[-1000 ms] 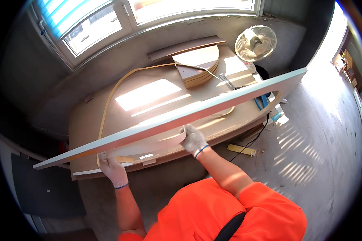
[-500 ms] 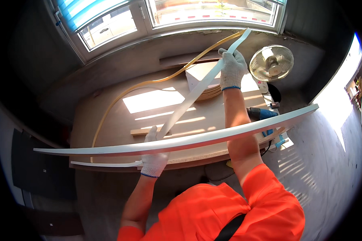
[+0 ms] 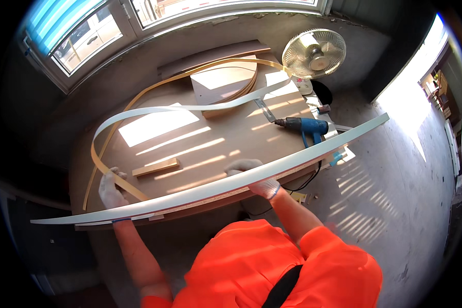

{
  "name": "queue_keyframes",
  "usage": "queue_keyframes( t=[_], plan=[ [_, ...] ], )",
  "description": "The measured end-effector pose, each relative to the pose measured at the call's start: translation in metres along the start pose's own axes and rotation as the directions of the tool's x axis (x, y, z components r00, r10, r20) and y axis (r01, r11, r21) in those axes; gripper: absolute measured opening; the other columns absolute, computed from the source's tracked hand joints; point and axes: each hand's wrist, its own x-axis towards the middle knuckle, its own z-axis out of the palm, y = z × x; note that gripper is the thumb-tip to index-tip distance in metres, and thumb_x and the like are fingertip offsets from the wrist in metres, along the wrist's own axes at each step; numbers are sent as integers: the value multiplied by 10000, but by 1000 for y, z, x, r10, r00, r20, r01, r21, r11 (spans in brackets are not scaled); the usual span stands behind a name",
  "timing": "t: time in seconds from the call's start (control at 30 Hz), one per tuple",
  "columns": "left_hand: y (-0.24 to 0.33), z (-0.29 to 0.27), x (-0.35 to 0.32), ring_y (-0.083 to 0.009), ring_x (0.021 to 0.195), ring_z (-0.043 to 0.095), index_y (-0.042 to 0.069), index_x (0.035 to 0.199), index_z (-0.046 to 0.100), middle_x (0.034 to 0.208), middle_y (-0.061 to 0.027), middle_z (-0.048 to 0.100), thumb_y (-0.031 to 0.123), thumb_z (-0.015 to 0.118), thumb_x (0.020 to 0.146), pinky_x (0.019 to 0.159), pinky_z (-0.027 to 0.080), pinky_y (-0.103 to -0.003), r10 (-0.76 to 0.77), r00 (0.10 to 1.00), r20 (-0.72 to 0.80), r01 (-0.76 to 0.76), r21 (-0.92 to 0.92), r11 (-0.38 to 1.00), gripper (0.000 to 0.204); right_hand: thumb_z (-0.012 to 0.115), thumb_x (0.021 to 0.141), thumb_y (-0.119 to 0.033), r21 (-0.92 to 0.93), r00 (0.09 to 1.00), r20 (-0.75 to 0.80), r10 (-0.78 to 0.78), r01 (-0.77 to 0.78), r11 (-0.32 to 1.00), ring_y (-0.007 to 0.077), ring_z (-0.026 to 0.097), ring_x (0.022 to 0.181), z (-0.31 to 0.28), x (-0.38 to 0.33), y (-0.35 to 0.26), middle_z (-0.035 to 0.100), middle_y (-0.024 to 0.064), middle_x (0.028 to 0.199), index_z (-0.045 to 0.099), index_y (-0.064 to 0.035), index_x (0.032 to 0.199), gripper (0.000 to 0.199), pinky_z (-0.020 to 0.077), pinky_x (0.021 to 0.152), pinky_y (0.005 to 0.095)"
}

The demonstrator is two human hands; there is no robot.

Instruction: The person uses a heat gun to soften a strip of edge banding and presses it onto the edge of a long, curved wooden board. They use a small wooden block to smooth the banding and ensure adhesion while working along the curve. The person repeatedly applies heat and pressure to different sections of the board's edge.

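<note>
A long, flexible edging strip, white on one face and tan on the other, curves over the workbench. At the near left, my gloved left hand is closed on this strip, which passes between thumb and fingers. A long white-edged board crosses in front of me and hides parts of both hands. Just behind its middle is my gloved right hand, fingers stretched loosely leftward with nothing seen in them. The strip's near tan end drops to the board's back edge.
A blue heat gun lies at the right, beside a metal hinge-like bar. Stacked curved panels and a fan stand farther back. A short wood batten lies left of centre. A yellowish strip arcs around behind.
My right hand has let go of the strip's far part and come back to the board. My left hand has moved left along with the strip, which now bows into a loop. The view has shifted.
</note>
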Motion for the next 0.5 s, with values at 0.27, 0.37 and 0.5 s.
queue_keyframes(
  t=[0.27, 0.37, 0.5],
  plan=[
    [-17, -118, 48, -77, 579, 529, 37, 1287, 639, 1053, -122, 723, 244, 575, 1070, 435, 376, -200, -258, 955, -149, 206, -296, 933, 306, 681, 938, -149, 192, 76, -979, 190, 13, 981, 128, 591, 600, -223, -155, 118, 653, 64, 772, 721, 23, 1009, 190, 460, 527, 290],
    [-3, -118, 25, -105, 565, 520, 36, 1319, 588, 1083, -135, 728, 186, 559, 1042, 436, 400, -231, -313, 941, -132, 263, -300, 917, 316, 791, 918, -364, -265, 380, -923, -55, -525, 809, 254, 651, 911, -300, -105, 161, 694, 90, 918, 720, 58, 1097, 463, 533, 859, 383],
    [-37, -104, 65, -129, 604, 550, 46, 1316, 553, 1156, -178, 715, 154, 551, 980, 480, 438, -225, -351, 904, -244, 255, -351, 901, 353, 862, 909, -409, -462, 553, -832, -38, -655, 598, 240, 655, 1177, -411, -116, 264, 665, 146, 1356, 548, 42, 1498, 806, 550, 975, 388]
  ],
)
